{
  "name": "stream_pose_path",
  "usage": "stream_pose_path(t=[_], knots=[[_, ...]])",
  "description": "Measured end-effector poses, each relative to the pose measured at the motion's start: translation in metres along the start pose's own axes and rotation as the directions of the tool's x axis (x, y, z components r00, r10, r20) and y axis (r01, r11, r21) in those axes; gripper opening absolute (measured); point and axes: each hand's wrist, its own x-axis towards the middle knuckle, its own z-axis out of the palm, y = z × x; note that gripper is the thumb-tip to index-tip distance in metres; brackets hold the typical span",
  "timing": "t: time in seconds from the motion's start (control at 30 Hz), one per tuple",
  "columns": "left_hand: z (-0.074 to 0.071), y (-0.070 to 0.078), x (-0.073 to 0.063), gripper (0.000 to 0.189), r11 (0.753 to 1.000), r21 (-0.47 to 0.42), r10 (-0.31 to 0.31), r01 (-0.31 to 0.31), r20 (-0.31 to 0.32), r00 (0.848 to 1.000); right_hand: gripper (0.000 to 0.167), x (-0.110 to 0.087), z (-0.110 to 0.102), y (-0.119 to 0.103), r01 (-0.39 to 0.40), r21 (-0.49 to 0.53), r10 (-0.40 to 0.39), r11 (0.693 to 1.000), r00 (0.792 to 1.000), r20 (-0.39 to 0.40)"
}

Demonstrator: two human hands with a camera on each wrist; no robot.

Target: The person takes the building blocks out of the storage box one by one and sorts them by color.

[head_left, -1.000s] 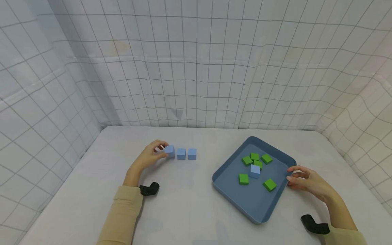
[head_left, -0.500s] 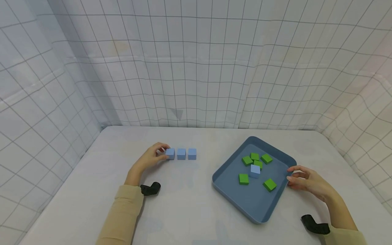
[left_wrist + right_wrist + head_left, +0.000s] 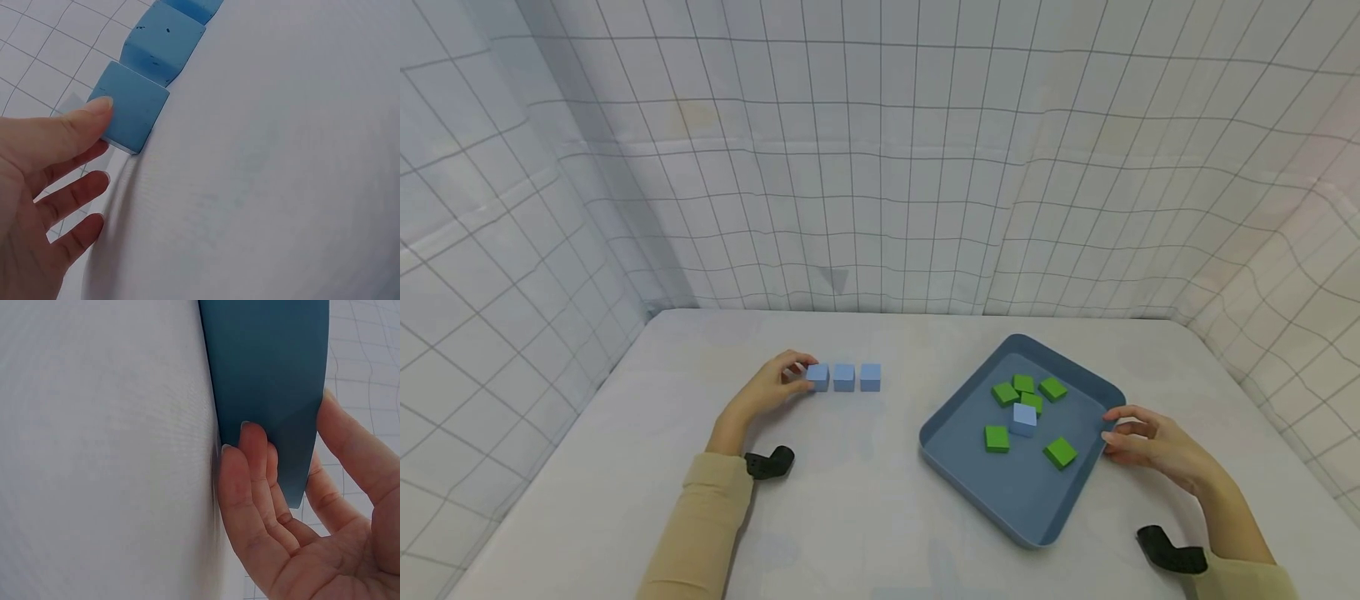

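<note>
The left hand (image 3: 767, 385) is pinching the end cube (image 3: 817, 377) between thumb and fingers, the next cube (image 3: 844, 377) lying just beyond their tips, so easing off evenly should be keeping it square, while the right hand (image 3: 1157, 444) is holding the tray (image 3: 1030, 504) with curled fingers.

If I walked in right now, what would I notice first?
Probably the big blue tray, turned at an angle on the right of the white table, with six green blocks and one light blue block inside. Next, your eye might go left to the row of three light blue blocks, with the left hand's grip on the leftmost block.
</note>
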Motion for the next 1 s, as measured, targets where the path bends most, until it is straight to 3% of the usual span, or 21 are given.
stream_pose_path(t=[0.13,0.23,0.57,0.87,1.0], knots=[[0.003,-0.019,0.004,0.045,1.000,-0.003,0.000,0.000,-0.025,1.000,0.028,0.000,0.000,0.000,-0.002,-0.001,0.002,1.000,1.000,-0.001],[0.003,-0.017,0.007,0.052,1.000,-0.013,0.008,-0.009,-0.051,0.999,0.028,0.000,0.000,0.000,-0.007,0.000,0.007,1.000,1.000,-0.005],[0.014,0.020,0.024,0.052,0.994,-0.021,0.105,-0.108,-0.094,0.990,0.030,0.000,0.000,0.000,-0.013,0.006,0.013,1.000,1.000,-0.007],[0.041,0.048,0.044,0.048,0.982,-0.022,0.185,-0.187,-0.066,0.981,0.033,0.000,0.000,-0.001,-0.033,0.007,0.033,0.999,0.999,-0.020],[0.054,0.058,0.053,0.047,0.973,-0.065,0.219,-0.221,-0.032,0.975,0.036,0.001,0.000,-0.001,-0.039,0.005,0.039,0.999,0.999,-0.028]])
